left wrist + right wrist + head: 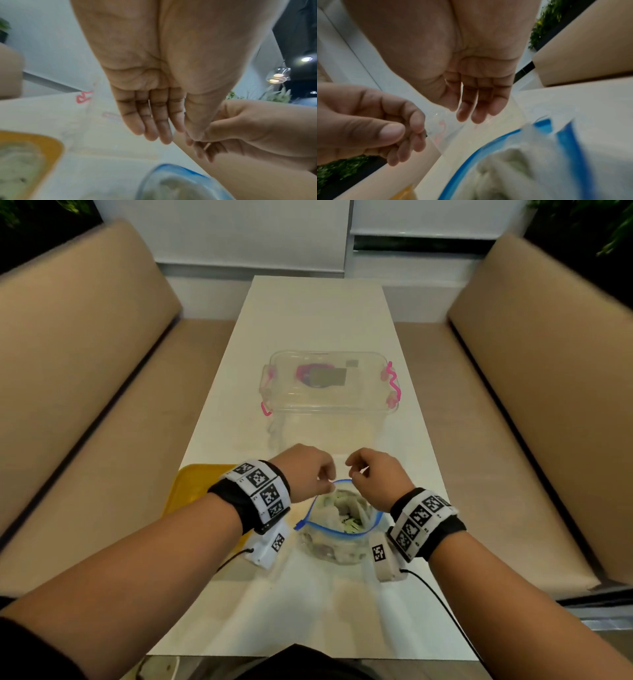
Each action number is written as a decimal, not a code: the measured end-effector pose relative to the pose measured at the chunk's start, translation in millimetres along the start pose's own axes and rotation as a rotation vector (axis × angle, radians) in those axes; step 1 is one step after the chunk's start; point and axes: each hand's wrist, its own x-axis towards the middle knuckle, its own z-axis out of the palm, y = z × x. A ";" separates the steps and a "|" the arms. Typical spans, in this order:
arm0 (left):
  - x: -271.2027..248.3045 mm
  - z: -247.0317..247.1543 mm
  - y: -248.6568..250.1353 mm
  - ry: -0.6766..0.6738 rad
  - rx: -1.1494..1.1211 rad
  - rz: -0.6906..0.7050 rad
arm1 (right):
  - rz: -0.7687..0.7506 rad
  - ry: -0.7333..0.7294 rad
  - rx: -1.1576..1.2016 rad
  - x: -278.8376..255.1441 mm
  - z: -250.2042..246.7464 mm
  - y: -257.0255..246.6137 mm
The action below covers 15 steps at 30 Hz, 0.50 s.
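A clear zip bag [337,546] with a blue zip rim stands open on the white table [318,313], holding pale and greenish contents. My left hand [327,479] pinches the bag's far rim from the left, thumb against forefinger. From the right, my right hand [354,475] pinches the same rim. The two hands are almost touching above the bag's mouth. Seen from the left wrist, the left hand [187,134] meets the right hand [223,135] above the bag [171,182]. The right wrist view shows clear film stretched between the left hand [409,132] and right hand [455,109], with the bag [513,162] below.
A clear lidded container [329,392] with pink latches stands on the table beyond the bag. A yellow tray [191,484] lies left of the bag, partly under my left wrist. Beige benches [85,371] run along both sides of the narrow table.
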 end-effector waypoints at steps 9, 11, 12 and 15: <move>24.4 82.2 36.1 0.018 0.039 -0.040 | 0.026 -0.298 -0.267 -36.1 -3.1 46.7; 25.5 92.4 29.1 0.043 0.026 -0.068 | 0.037 -0.280 -0.216 -41.6 3.5 57.2; 25.8 94.5 26.4 0.058 0.016 -0.075 | 0.041 -0.266 -0.192 -43.5 5.8 61.6; 26.3 93.5 23.5 0.108 -0.013 -0.076 | 0.040 -0.253 -0.160 -46.1 8.2 70.0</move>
